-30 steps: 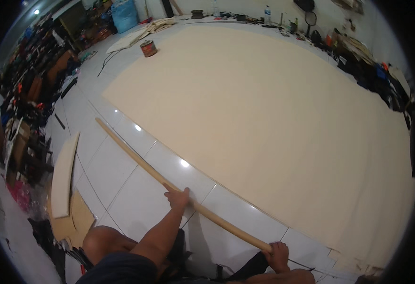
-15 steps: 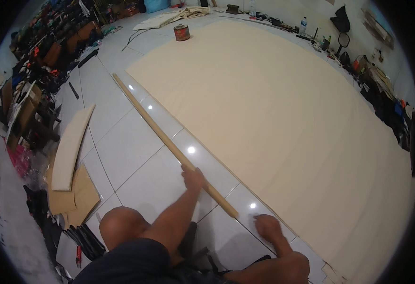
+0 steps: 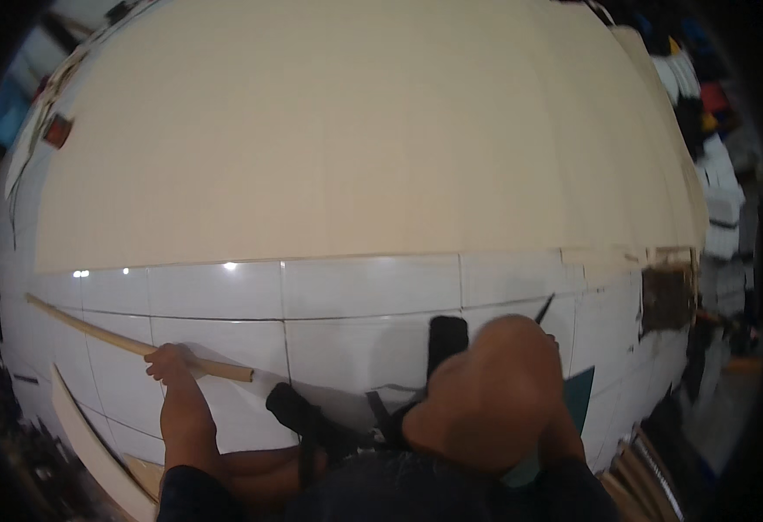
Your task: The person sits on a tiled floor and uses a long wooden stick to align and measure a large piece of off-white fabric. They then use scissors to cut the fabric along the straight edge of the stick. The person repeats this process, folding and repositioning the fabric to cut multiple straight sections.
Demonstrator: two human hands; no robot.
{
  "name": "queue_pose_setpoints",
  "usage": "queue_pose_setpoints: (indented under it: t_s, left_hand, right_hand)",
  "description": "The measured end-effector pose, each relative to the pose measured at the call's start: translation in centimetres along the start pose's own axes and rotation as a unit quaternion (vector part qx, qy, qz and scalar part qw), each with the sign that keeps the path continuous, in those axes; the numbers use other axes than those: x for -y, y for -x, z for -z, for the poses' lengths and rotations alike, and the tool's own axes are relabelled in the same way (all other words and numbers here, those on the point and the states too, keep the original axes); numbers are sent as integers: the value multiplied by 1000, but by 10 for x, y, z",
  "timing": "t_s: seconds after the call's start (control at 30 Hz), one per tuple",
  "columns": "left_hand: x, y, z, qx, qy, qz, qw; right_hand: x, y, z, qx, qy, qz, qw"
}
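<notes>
My left hand (image 3: 170, 363) is closed around a long, thin tan pole (image 3: 103, 334), gripping it toward its near end. The pole slants across the white tiles at the left. Beyond my raised right knee, my right hand (image 3: 553, 341) shows only in part, most of it hidden. A slim dark pointed tool (image 3: 546, 309) sticks up from it; its exact kind does not show. Ahead of both hands a large cream sheet (image 3: 355, 148) lies spread on the floor, its near edge running across the tiles.
A red can (image 3: 58, 130) stands by the sheet's far left corner. At the lower left lies a long pale board (image 3: 94, 439). A dark green panel (image 3: 585, 396) is beside my right leg. A brown square patch (image 3: 666, 298) breaks the tiles at right, and clutter lines both sides.
My view has swung to the right, so the sheet now lies straight ahead. My left hand still grips the pole. The right hand has moved to beside my right knee, with a dark pointed tool.
</notes>
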State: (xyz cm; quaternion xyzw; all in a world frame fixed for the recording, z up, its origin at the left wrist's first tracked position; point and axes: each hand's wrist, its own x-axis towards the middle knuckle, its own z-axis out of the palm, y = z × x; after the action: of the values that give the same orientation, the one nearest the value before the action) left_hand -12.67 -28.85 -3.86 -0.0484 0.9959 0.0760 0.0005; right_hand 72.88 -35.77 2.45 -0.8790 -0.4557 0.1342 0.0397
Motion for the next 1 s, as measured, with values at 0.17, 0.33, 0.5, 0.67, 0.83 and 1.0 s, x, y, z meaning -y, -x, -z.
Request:
queue_pose_setpoints:
  t_s: [0.17,0.33,0.5,0.67,0.83,1.0]
  left_hand:
    - [-95,134,-5,-25,146,-510,847]
    - [-151,355,7,167,125,-794,571]
    - [-139,519,24,301,61,-853,423]
    - [-137,571,15,286,67,-868,400]
    - [-138,582,7,283,40,-863,416]
    - [-138,583,5,210,83,-883,412]
  right_hand:
    - [-34,56,-21,0,-115,-127,985]
    - [38,27,-9,63,-189,-184,963]
    - [24,22,-14,62,-206,-208,954]
    - [50,37,31,103,-163,-120,974]
    - [30,29,10,151,-174,-251,940]
    - [1,26,-15,179,-236,-206,933]
